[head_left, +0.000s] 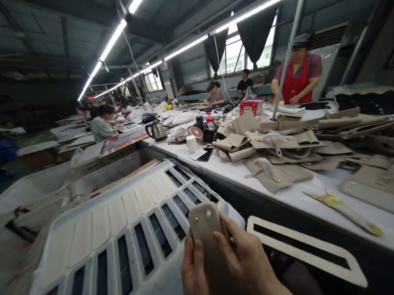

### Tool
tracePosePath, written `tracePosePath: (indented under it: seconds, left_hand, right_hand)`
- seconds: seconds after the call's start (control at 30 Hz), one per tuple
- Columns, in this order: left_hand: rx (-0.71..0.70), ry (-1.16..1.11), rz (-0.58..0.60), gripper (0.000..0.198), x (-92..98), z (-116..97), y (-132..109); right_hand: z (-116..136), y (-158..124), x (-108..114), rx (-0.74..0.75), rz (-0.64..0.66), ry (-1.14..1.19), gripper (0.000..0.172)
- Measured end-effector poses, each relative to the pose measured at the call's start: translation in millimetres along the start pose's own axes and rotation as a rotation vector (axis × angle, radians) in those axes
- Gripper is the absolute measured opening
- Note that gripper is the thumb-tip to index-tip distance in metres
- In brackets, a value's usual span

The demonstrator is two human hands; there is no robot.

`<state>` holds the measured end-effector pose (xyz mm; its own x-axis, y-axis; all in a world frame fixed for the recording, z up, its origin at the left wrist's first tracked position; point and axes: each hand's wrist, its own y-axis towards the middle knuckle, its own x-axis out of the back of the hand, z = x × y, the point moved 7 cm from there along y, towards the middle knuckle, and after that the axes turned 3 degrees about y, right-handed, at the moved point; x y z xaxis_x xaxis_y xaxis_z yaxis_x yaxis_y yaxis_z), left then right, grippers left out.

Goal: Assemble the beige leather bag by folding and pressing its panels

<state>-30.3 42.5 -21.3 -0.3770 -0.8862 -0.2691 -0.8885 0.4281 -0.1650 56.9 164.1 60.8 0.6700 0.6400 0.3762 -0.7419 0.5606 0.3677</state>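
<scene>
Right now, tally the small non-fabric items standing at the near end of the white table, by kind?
Electric kettle: 1
Small round fan: 1
White cup: 1
Red-capped bottle: 1
Dark phone lying flat: 1
Total: 5
Both hands, left hand and right hand, hold a beige strap piece, not counted.

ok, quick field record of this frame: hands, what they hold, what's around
left hand: grips the lower left edge of the beige strap tab
right hand: thumb across the tab's face, fingers behind
beige strap tab: upright, rounded top, two metal studs near the end
below hands: white slatted crate
table: white top, to the right
on table: pile of beige pieces, yellow-stained brush, kettle
others: person in red apron across the table
</scene>
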Motion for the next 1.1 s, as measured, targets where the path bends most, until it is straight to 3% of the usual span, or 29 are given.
tracePosePath:
  seconds: [0.07, 0.13, 0.27, 0.4, 0.73, 0.9, 1.1]
  left_hand:
    - [-0.188, 0.236, -0.12, 0.054, 4.9, -19.5, 1.2]
    - [-0.357, 0.391, -0.164, 0.049, 1.8, -36.0, 0.1]
    - [-0.552, 0.507, -0.099, 0.035, -12.5, -54.7, -5.5]
    - [-0.656, 0.577, 0.038, 0.024, -30.8, -63.0, -16.6]
    - [-0.568, 0.495, 0.105, 0.022, -55.1, -38.9, -33.5]
    - [-0.5, 0.385, 0.198, 0.036, -66.0, -40.7, -21.4]
    - [-0.364, 0.319, 0.572, 0.056, -93.7, -45.3, -5.2]
  right_hand:
    - [-0.3, 4.0, 7.0, -0.072, -0.025, 0.057, 0.041]
    - [-0.2, 5.6, 12.0, -0.134, -0.032, 0.144, 0.034]
    - [-2.5, 3.8, 19.3, -0.177, -0.052, 0.245, 0.035]
    - [-12.3, -2.5, 23.5, -0.201, -0.082, 0.287, 0.038]
    - [-41.3, -28.1, 40.1, -0.314, -0.192, 0.385, 0.043]
    - [-51.0, -38.1, 46.2, -0.352, -0.123, 0.455, 0.043]
    - [-49.5, -35.8, 58.1, -0.288, -0.059, 0.337, 0.037]
